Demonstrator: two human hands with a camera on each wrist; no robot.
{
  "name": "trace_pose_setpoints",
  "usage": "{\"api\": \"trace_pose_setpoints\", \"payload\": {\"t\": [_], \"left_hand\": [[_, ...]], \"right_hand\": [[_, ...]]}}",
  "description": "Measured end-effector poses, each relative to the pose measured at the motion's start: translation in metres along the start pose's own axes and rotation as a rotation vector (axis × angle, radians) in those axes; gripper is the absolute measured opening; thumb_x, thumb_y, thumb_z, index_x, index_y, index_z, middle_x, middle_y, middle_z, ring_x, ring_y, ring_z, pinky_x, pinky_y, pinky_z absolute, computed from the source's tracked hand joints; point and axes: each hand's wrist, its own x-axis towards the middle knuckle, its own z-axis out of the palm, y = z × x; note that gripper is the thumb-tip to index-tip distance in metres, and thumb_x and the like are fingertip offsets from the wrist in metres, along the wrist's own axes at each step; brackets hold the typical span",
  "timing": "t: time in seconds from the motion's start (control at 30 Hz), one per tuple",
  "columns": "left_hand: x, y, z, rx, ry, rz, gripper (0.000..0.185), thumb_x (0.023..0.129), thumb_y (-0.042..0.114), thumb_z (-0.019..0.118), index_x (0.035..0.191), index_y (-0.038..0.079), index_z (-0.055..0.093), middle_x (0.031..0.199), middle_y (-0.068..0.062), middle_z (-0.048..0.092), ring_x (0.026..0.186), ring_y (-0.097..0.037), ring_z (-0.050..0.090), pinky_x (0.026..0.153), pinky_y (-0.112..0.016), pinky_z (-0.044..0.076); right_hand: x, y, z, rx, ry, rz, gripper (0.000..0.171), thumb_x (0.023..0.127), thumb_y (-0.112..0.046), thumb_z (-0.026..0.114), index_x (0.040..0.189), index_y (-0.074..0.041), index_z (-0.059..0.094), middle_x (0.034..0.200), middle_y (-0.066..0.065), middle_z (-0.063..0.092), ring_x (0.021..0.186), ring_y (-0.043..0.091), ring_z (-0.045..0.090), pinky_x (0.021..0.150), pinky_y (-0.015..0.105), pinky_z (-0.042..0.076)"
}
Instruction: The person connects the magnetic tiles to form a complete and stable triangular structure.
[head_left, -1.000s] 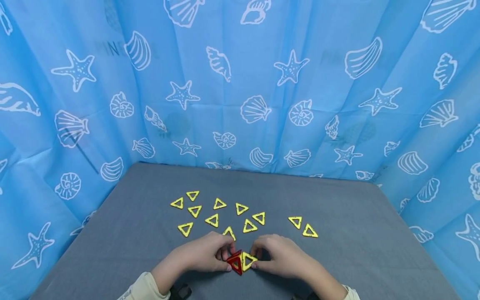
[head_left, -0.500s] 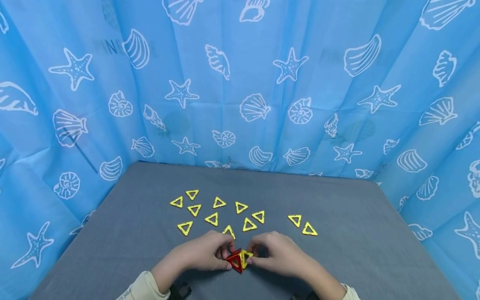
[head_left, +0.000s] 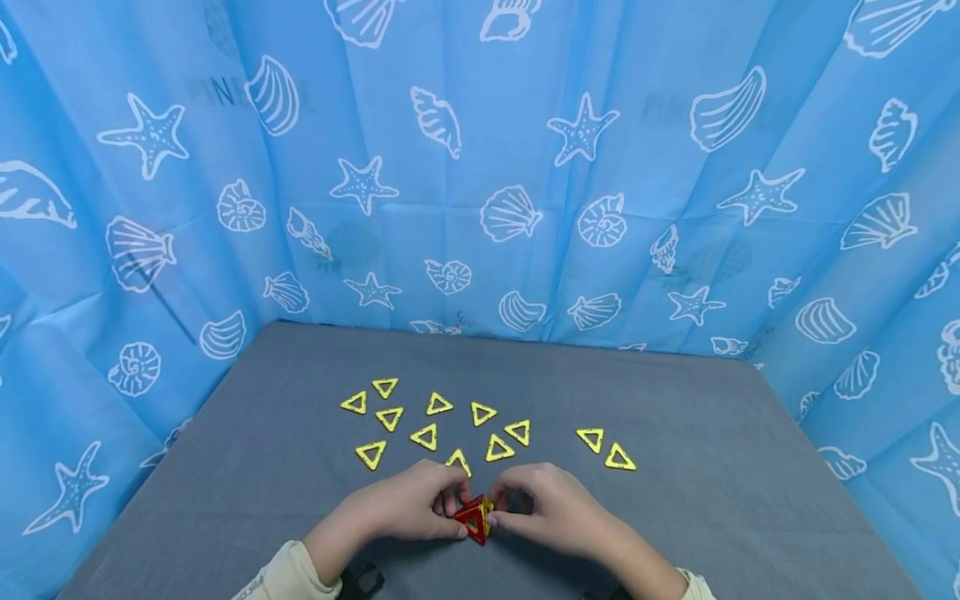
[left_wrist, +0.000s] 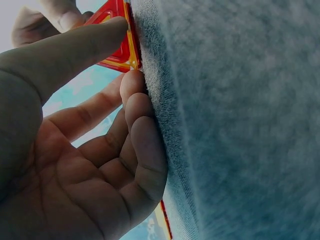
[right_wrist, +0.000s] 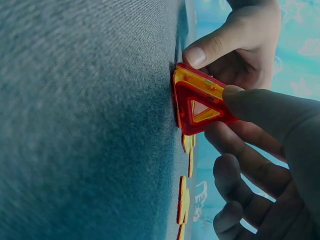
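Observation:
A small pyramid [head_left: 474, 518] of red and yellow triangle frames stands on the grey table [head_left: 720, 467] near its front edge. My left hand [head_left: 454, 510] pinches it from the left, thumb on the red face [left_wrist: 117, 35]. My right hand [head_left: 501, 512] pinches it from the right, its thumb [right_wrist: 265, 115] pressing a red face of the pyramid [right_wrist: 200, 102]. The left hand's thumb [right_wrist: 220, 45] touches the pyramid's far edge. The pyramid's back faces are hidden by the fingers.
Several loose yellow triangle frames [head_left: 424, 437] lie flat behind the hands, with two more [head_left: 606, 450] off to the right. A blue curtain [head_left: 480, 167] printed with shells and starfish walls the table at the back and sides.
The yellow frame on the right has been tipped up against the red one, closing the shape. My right hand has shifted slightly left; the left hand stays.

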Motion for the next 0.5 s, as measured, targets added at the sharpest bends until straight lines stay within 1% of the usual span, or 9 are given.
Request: {"api": "trace_pose_setpoints", "payload": {"t": [0.13,0.5], "left_hand": [[0.0004,0.0005,-0.0005,0.000,0.001,-0.001,0.021,0.090,0.018,0.086,0.102,0.015,0.069,0.080,0.007,0.063,0.067,-0.004,0.057,0.063,-0.021,0.047],[0.0004,-0.0016,0.0011,-0.001,0.000,0.007,0.021,0.091,0.019,0.085,0.102,0.016,0.069,0.080,0.007,0.063,0.068,-0.003,0.057,0.063,-0.021,0.048]], "right_hand": [[0.0002,0.0007,-0.0002,0.014,-0.005,-0.017,0.008,0.099,-0.032,0.078,0.103,-0.025,0.077,0.091,-0.019,0.072,0.073,-0.005,0.062,0.066,0.020,0.053],[-0.0001,0.0031,0.0000,0.017,-0.016,-0.010,0.006,0.100,-0.033,0.077,0.104,-0.029,0.075,0.095,-0.020,0.071,0.076,-0.004,0.061,0.068,0.022,0.054]]}}
